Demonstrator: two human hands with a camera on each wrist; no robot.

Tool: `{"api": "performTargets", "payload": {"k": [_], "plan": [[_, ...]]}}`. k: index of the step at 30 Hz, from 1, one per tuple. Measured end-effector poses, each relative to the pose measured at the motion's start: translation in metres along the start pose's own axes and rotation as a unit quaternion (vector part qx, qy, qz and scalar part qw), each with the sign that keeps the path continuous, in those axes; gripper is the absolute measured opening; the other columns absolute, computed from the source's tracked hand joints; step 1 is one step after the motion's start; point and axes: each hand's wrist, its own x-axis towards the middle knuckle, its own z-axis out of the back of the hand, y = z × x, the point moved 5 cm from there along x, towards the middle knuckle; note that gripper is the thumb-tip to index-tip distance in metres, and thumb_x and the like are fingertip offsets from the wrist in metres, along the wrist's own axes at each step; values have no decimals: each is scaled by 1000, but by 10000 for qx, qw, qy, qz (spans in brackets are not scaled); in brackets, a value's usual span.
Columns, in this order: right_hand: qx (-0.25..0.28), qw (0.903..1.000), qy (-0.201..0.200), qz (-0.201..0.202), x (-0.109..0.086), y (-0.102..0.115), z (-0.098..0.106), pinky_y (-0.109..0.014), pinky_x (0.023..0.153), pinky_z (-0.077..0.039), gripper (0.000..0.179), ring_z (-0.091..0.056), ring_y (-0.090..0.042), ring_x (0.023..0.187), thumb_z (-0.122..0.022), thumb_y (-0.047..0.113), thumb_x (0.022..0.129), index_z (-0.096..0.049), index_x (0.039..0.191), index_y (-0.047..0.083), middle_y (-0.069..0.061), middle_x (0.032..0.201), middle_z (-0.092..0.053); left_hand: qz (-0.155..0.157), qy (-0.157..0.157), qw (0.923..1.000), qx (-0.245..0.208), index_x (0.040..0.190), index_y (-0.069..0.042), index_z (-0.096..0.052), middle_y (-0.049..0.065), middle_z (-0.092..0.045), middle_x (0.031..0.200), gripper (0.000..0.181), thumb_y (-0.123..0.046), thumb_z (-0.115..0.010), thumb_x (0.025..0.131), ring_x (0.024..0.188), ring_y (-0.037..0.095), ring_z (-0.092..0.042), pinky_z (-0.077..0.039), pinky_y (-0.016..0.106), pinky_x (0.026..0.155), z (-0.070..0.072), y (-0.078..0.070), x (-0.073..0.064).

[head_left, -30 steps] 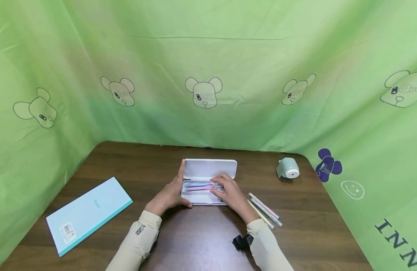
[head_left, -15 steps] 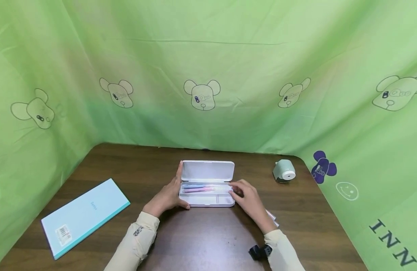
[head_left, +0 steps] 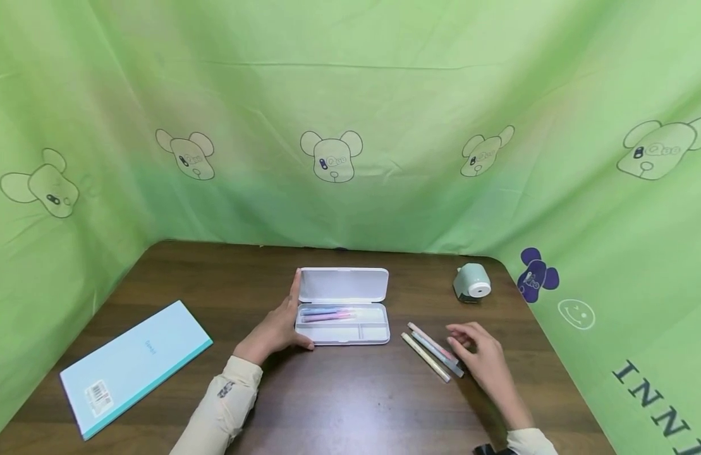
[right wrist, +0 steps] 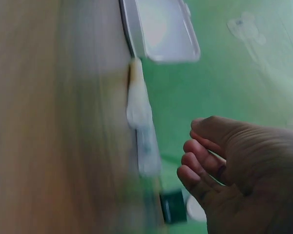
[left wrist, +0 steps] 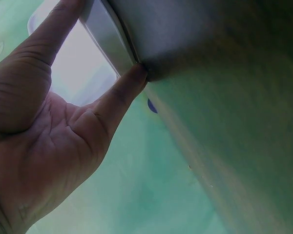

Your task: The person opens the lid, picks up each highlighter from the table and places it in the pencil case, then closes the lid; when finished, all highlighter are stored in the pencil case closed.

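Observation:
A white pencil case lies on the table with its lid tilted up at the back. Several blue and pink pens lie in its long rear compartment. My left hand spreads along the case's left side, a fingertip by the lid and the thumb at the front corner; the left wrist view shows straight fingers touching it. Just right of the loose pens, one yellow, one pink and one pale blue, hovers my right hand. Its fingers are loosely bent, with nothing between them in the right wrist view.
A pale green pencil sharpener stands at the back right of the brown table. On the left lies a light blue notebook with a barcode label. Green printed cloth hangs around the table's back and sides.
My right hand has drawn away from the pencil case, out to the right beyond the loose pens, uncovering the case's right end. The left hand has stayed at the case's left side.

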Motion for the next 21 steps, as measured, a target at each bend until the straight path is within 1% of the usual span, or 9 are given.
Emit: {"api": "performTargets", "payload": {"k": [3,4,7,9,13,16,18,19,21], "plan": [[100,9993,123,-351,-10,-9,10,-11,68,-49,22,-60,2,78,-84,-13,84,-81,103,-2,-4,89,-72,46,52,9999,-86,166,-35,33,37,-21,172,172,-31,-107,67,139,61,-50,-45,69,111,8,-13,-6],[114,9987,195,-460,-13,-12,12,-11,68,-49,22,-60,3,78,-84,-12,84,-81,103,-2,-3,89,-72,62,73,9999,-138,166,-35,33,38,-22,171,172,-31,-107,67,138,62,-49,-45,69,111,10,-18,-8],[142,9964,455,-696,-19,-17,13,-11,67,-50,20,-60,3,79,-85,-8,86,-82,105,0,-1,89,-72,25,83,9998,-151,167,-33,33,40,-23,170,172,-32,-107,67,138,64,-49,-45,71,109,15,-26,-12],[176,9951,608,-765,-21,-18,13,-12,68,-51,20,-60,3,79,-85,-7,87,-82,105,1,-2,89,-72,32,82,9999,-119,166,-34,34,39,-22,171,173,-32,-108,67,138,63,-49,-45,70,109,13,-23,-11],[177,9938,780,-769,-23,-17,11,-15,67,-53,21,-61,3,78,-85,-7,86,-83,103,4,-4,87,-72,17,57,10000,-2,164,-35,36,39,-23,171,175,-32,-108,66,138,62,-51,-46,70,108,6,-11,-7],[53,9942,839,-668,-23,-16,10,-18,65,-53,22,-60,2,75,-85,-8,85,-83,101,7,1,85,-70,-1,60,10000,-24,165,-33,35,40,-24,170,175,-33,-108,65,137,63,-50,-46,71,108,7,-13,-7],[-41,9945,871,-588,-22,-15,9,-20,64,-54,23,-59,3,74,-86,-9,84,-83,99,9,7,85,-69,-81,17,10000,-11,167,-31,33,41,-26,168,174,-34,-108,65,136,64,-51,-47,71,107,7,-13,-6],[-73,9945,890,-547,-22,-14,9,-20,63,-54,23,-59,3,73,-86,-9,84,-83,99,9,8,85,-69,-92,24,10000,-12,167,-31,33,41,-26,168,174,-34,-108,65,136,64,-51,-47,71,107,8,-14,-7],[-134,9946,914,-465,-22,-13,8,-22,62,-54,23,-58,4,72,-86,-10,83,-83,98,9,10,85,-68,-68,27,10000,0,166,-33,33,40,-26,169,174,-33,-108,65,138,62,-50,-47,69,108,6,-10,-5]]}}
